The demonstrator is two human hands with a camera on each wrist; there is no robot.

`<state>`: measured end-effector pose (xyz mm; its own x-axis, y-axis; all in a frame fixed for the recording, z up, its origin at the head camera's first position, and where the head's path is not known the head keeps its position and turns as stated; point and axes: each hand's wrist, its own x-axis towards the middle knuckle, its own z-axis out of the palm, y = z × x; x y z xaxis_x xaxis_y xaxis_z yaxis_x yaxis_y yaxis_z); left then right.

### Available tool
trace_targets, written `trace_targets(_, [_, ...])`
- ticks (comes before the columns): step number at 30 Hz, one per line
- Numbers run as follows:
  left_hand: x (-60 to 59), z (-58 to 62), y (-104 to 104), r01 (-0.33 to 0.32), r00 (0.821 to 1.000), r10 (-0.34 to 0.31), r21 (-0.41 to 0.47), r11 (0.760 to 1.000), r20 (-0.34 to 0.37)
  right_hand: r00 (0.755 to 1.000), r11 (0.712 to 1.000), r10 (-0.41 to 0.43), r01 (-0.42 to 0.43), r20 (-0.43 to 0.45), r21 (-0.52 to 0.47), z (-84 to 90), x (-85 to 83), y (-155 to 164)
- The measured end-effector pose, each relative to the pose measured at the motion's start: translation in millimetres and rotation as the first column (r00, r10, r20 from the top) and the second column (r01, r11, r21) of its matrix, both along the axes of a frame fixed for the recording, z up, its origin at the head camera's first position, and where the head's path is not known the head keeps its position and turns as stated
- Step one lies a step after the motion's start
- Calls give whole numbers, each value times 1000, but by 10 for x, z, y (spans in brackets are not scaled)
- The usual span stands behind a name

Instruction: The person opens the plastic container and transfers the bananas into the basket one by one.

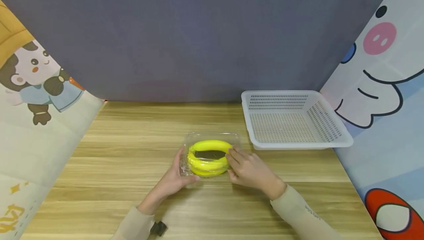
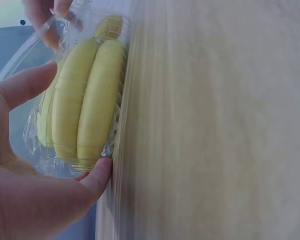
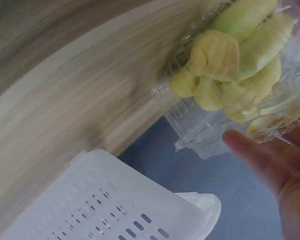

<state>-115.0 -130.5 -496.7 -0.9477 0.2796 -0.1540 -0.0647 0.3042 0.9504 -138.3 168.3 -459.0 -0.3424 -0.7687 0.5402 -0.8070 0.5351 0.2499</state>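
Note:
Yellow bananas (image 1: 212,145) lie in a clear plastic box (image 1: 195,136) on the table. My left hand (image 1: 172,175) grips the left end of the box, thumb along its near side. The left wrist view shows that hand's thumb and a finger spread around the end of the box, with the bananas (image 2: 97,100) seen through the plastic. At the right end my right hand (image 1: 250,168) holds the plastic with bent fingers, partly over the bananas. The stem ends (image 3: 215,60) show in the right wrist view. Exactly where the right fingertips grip is partly hidden.
A white perforated basket (image 1: 331,143) stands at the back right of the wooden table (image 1: 139,133). A grey panel (image 1: 185,41) rises behind. Printed cartoon panels flank both sides. A small dark object (image 1: 159,228) shows beside the left sleeve.

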Motion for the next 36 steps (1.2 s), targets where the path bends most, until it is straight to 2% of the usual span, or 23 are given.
trace_targets(10, [9,13,1,-20,1000,20,1,1000,17,998,997,12,-7,63,-78,19,-22,4])
trace_targets(16, [5,17,1,-20,999,20,-7,1000,29,996,996,15,-7,84,-93,52,-40,5])
trace_targets(26, [-4,13,7,-12,1000,12,-2,1000,8,992,990,39,-21,123,-141,99,-79,19])
trace_targets(30, [-9,11,13,-4,1000,4,18,1000,-2,991,992,25,-8,129,-126,116,-74,13])
trace_targets(36, [-8,16,6,-10,1000,10,29,1000,18,997,989,-1,13,79,-149,112,-78,24])
